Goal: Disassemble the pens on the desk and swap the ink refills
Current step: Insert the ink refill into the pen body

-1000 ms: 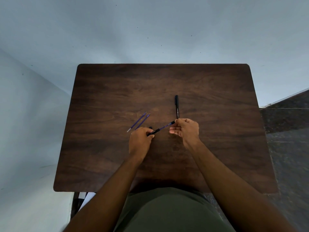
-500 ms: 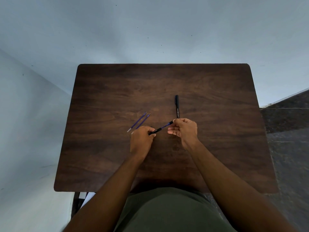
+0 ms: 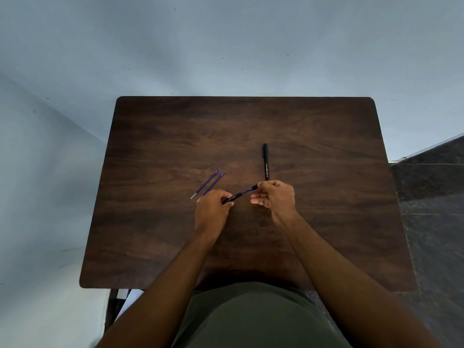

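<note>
Black pen barrel (image 3: 232,198) half-open, blue refill (image 3: 247,190) exposed — capped pen (image 3: 266,162) lying beyond.

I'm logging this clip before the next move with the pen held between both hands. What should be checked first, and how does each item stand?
1. Left hand grips the black pen barrel: ok.
2. Right hand pinches the black tip piece: ok.
3. Blue refill shows between barrel and tip piece, so they are apart: ok.
4. Whether the refill is seated in the barrel or loose: cannot tell.
5. Two loose blue refills lie side by side on the dark wooden desk, beside the left hand: ok.
6. Second black capped pen lies on the desk beyond the right hand, not taken apart: not ok.
</note>
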The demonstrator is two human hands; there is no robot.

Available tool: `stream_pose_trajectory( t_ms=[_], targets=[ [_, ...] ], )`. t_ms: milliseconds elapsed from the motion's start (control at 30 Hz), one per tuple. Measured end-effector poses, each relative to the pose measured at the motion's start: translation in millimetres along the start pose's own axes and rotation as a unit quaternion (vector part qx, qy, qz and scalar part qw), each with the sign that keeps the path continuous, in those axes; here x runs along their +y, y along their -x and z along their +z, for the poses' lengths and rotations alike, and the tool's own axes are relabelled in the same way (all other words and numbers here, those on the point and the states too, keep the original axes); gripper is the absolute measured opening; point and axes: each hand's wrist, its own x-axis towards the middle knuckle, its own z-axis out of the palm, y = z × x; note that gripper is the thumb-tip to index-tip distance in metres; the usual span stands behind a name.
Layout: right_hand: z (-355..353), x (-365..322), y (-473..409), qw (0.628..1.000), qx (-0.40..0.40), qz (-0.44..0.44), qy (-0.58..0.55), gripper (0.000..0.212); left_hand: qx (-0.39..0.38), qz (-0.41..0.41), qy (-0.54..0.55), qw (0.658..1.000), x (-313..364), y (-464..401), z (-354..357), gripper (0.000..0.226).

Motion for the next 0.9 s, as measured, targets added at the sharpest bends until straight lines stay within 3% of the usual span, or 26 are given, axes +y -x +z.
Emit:
stream_pose_trajectory(
  t_ms=[900],
  targets=[
    [7.1,7.5,6.4,0.999,-0.051,0.003,0.003,0.008,-0.011,-0.003,0.018,1.000,6.1,1.5,0.4,0.019]
  ],
)
